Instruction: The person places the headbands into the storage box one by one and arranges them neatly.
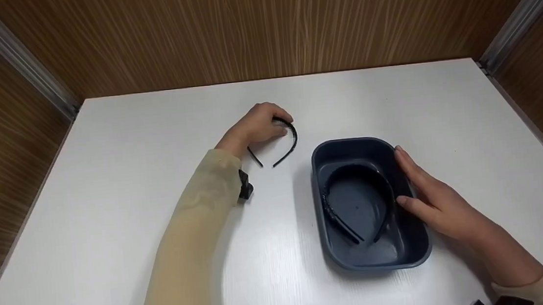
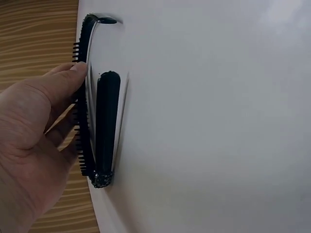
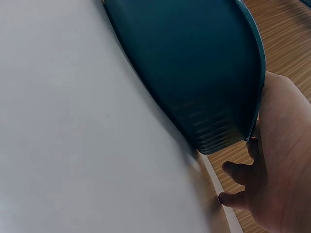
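On a white bench (image 1: 108,196) boxed in by wood-grain walls (image 1: 260,25), a person in pale yellow sleeves is working with both hands. The left hand (image 1: 259,124) is reaching out toward the middle of the bench, its fingers curling over the top of a thin black toothed headband (image 1: 292,141) and gripping it at the curve. The headband's two open ends are pointing back toward the person and appear to be resting on the bench. In the left wrist view, the thumb (image 2: 73,80) is pressing against the band's comb-like teeth (image 2: 82,141), and the band is standing on edge against the white surface. To the right and nearer the person, a dark blue oval plastic tub (image 1: 410,253) is sitting on the bench, well apart from the left hand. Inside it, a second, wider black headband (image 1: 347,178) is lying flat on the bottom, its open ends also facing the person. The right hand (image 1: 432,192) is lying against the tub's right side with fingers straight and relaxed, fingertips touching the rim, gripping nothing. In the right wrist view, the tub's outer wall (image 3: 194,68) is filling the upper frame, with the right hand's fingers (image 3: 243,170) just beside it.
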